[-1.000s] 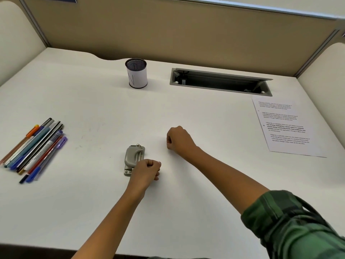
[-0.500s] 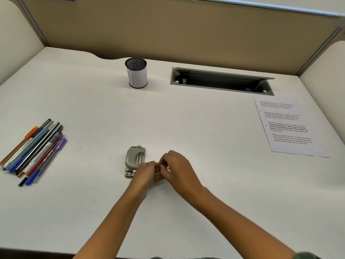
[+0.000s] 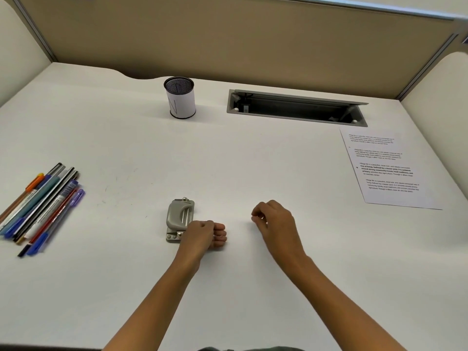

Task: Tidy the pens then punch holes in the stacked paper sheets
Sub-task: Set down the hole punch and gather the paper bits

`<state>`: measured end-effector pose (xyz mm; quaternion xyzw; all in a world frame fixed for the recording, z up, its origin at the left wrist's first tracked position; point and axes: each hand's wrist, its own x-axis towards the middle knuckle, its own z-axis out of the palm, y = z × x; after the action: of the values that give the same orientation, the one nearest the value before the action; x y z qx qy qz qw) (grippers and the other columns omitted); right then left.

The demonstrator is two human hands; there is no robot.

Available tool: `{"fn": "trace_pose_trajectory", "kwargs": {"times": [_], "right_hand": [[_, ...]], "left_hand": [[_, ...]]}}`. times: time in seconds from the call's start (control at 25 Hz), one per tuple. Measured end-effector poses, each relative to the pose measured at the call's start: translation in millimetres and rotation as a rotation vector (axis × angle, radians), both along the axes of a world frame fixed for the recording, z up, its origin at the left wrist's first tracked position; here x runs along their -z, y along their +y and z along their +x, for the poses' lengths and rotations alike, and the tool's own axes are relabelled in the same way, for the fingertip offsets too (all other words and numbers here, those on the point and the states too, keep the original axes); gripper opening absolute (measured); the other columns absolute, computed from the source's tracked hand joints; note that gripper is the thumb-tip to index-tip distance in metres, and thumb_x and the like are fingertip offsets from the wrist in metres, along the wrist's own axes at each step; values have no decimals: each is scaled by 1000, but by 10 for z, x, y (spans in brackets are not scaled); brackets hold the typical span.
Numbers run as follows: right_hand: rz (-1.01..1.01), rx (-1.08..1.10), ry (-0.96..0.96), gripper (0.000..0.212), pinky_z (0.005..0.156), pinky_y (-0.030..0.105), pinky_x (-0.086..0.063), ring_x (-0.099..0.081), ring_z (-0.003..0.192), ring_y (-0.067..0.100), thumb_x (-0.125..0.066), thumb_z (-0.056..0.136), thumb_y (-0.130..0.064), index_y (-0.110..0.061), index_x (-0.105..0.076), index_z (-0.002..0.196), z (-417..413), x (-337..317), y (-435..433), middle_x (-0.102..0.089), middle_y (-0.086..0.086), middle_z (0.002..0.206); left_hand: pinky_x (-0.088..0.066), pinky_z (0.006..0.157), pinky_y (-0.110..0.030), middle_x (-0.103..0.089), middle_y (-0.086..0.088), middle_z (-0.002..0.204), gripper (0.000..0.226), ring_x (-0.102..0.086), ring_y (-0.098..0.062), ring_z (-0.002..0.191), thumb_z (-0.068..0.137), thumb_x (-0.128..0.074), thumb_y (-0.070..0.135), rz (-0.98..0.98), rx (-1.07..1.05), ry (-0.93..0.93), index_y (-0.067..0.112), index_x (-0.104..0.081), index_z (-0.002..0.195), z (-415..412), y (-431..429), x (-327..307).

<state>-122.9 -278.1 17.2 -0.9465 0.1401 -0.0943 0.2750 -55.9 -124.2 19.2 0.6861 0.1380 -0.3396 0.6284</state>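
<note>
Head view update: half a second back both hands were bunched together just right of the hole punch. Now the right hand has drifted further right, fingers loosely curled, nothing in it. The left hand is an empty fist at the punch's near right corner, can't tell if it's touching. Pens lie loose well left of the punch, pen cup well behind it, paper sheets far right on the bench. I reckon tidying hasn't started.
</note>
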Motion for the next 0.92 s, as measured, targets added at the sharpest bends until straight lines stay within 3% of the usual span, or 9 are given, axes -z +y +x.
{"fn": "trace_pose_trajectory", "kwargs": {"times": [0.44,0.6,0.72,0.84,0.92], "right_hand": [[-143,-108,290,11,74,34,-49,-57,84,22,-54,89,-10,-8,-65,88,58,36,-41,-64,5,91],[-222,-91,371,15,69,32,-45,-59,82,24,-50,85,-3,-3,-65,89,177,9,22,-64,9,93],[-246,-73,463,7,60,30,-35,-46,70,22,-49,81,1,-2,-53,77,253,10,75,-52,9,80],[-234,-55,526,26,49,26,-24,-37,66,23,-50,76,2,-8,-33,60,271,22,93,-31,4,63],[-167,-35,510,26,48,26,-23,-35,65,22,-53,74,1,-9,-33,60,246,47,53,-35,6,63]], "left_hand": [[-49,53,-25,-56,-18,75,36,-52,-27,65,96,-33,6,13,-9,-9,-3,-61,76,-31,2,95],[-47,58,-29,-56,-19,74,36,-51,-29,68,96,-33,7,10,-13,-11,-5,-61,78,-50,-6,99],[-47,54,-26,-54,-18,74,35,-50,-28,66,97,-32,7,16,-10,-12,-4,-60,78,-67,-15,89],[-41,52,-25,-49,-17,76,32,-44,-27,68,96,-31,6,0,-2,-7,-3,-57,80,-90,-19,70],[-42,55,-27,-50,-18,76,32,-46,-28,71,96,-31,6,0,2,-11,-3,-58,80,-101,-7,71]]}}
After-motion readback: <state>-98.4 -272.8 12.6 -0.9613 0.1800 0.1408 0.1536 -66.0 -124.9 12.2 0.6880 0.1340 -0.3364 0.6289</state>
